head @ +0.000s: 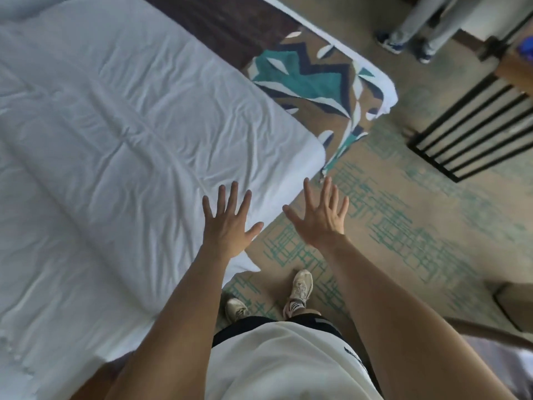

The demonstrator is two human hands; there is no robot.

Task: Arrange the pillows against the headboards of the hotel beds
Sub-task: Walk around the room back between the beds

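Observation:
A bed with a wrinkled white duvet [115, 134] fills the left of the head view. No pillow and no headboard is in sight. My left hand [229, 223] is stretched out with fingers spread, above the duvet's near edge. My right hand [320, 216] is also spread flat, over the carpet just right of the bed's corner. Neither hand holds anything.
A patterned teal, brown and white bed runner [314, 82] hangs over the bed's foot. A second person's legs and shoes [403, 39] stand at the top right. A black slatted rack [473, 131] is at the right. My own shoes [300, 287] stand on the patterned carpet [403, 232].

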